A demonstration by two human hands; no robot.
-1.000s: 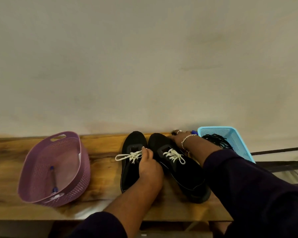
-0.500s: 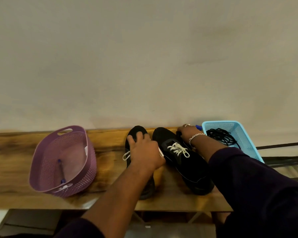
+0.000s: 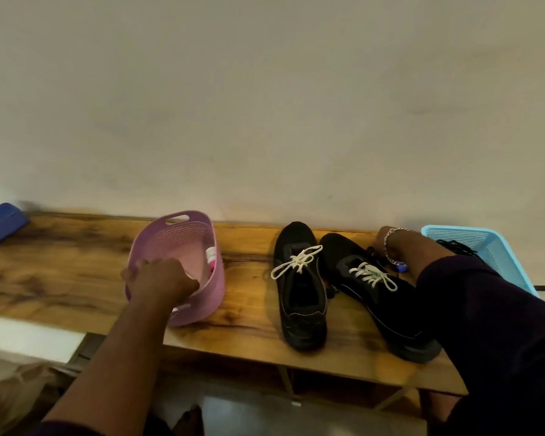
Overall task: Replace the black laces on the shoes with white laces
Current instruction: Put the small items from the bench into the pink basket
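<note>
The left hand (image 3: 159, 280) has left the shoe it touched a moment ago and now reaches into the purple basket (image 3: 216, 280), fingers curled but hidden inside, so whether they grip anything is unclear. The right hand (image 3: 383, 243) rests behind the shoes, fingers out of sight. Two black sneakers (image 3: 301, 309) with white laces (image 3: 298, 261) stand side by side on the wooden bench (image 3: 76, 272), and the black laces (image 3: 456, 247) lie in the one blue basket (image 3: 497, 256).

Two black shoes, both laced in white, side by side on the wooden bench.

We see the left shoe (image 3: 299, 287) lying straight, toe toward the wall, its white lace (image 3: 297, 261) tied in a loose bow. The right shoe (image 3: 375, 294) sits just beside it, angled with its heel swung right, white lace (image 3: 372, 276) knotted too. The black laces (image 3: 458, 247) lie bundled in the blue basket (image 3: 491, 247).
</note>
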